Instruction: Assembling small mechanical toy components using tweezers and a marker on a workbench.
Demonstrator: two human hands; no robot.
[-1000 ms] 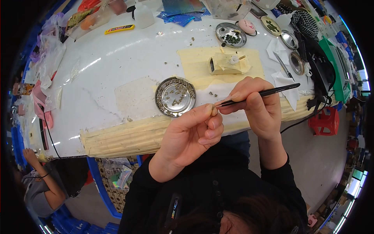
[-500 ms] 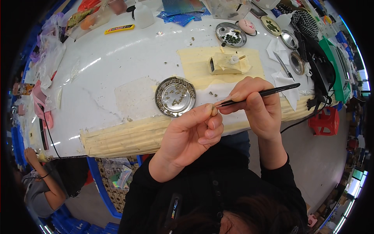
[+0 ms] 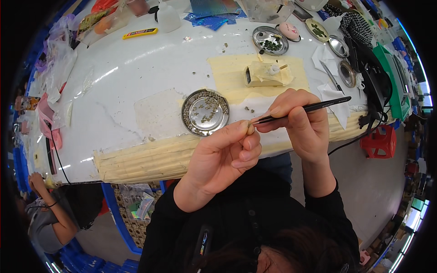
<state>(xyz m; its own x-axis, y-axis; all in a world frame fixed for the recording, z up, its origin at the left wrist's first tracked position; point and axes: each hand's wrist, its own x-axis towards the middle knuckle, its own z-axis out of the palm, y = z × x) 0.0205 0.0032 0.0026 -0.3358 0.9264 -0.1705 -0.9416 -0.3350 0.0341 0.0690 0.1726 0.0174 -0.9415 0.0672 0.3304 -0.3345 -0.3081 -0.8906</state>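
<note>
My left hand (image 3: 223, 154) pinches something tiny between thumb and forefinger; it is too small to name. In my right hand (image 3: 302, 123) is a pair of black tweezers (image 3: 314, 107), slanting down to the left, with the tips right at the left fingertips. Just beyond the left hand sits a round metal dish (image 3: 205, 132) holding many small brownish-grey pieces. A taped block (image 3: 266, 75) with a white knob and a small stick on top stands farther off, on yellowish paper.
Masking tape strips (image 3: 136, 164) cover the table's near edge. A second metal dish (image 3: 270, 41) with dark green bits lies at the far right, near a knife-like tool (image 3: 331, 76) and white tissue. At far left are plastic bags (image 3: 59, 59). Another person's arm (image 3: 57, 214) shows at lower left.
Both hands keep almost the same pose, with the tweezer tips still at the left fingertips. The other person's hand at lower left has shifted slightly.
</note>
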